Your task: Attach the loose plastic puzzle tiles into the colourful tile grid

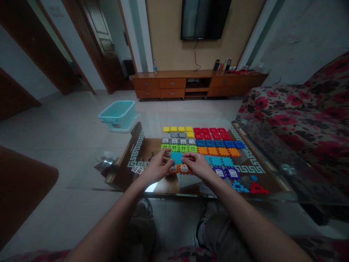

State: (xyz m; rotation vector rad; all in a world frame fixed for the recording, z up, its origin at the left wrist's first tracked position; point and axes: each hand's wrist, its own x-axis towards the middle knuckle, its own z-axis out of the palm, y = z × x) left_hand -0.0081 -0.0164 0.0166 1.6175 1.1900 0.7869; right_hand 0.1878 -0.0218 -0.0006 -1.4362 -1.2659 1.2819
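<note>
A light-blue puzzle-edged tile (177,157) is between my two hands over the glass table. My left hand (157,165) has its thumb and fingers curved at the tile's left edge. At its right edge, my right hand (195,163) pinches with thumb and forefinger. Just below lie orange tiles with white window inserts (184,168); green tiles (183,148) run just above. To the right of my right hand are more light-blue tiles (226,161) and purple tiles with white windows (232,173). My fingertips partly cover the held tile's sides.
Yellow (173,129), red (209,133), dark-blue (218,143) and orange tiles (218,151) lie in rows. Loose white window pieces (137,169) are at left, a red triangular piece (259,188) at right. A turquoise bin (120,111) stands beyond the table (152,145); a flowered sofa (294,112) flanks it.
</note>
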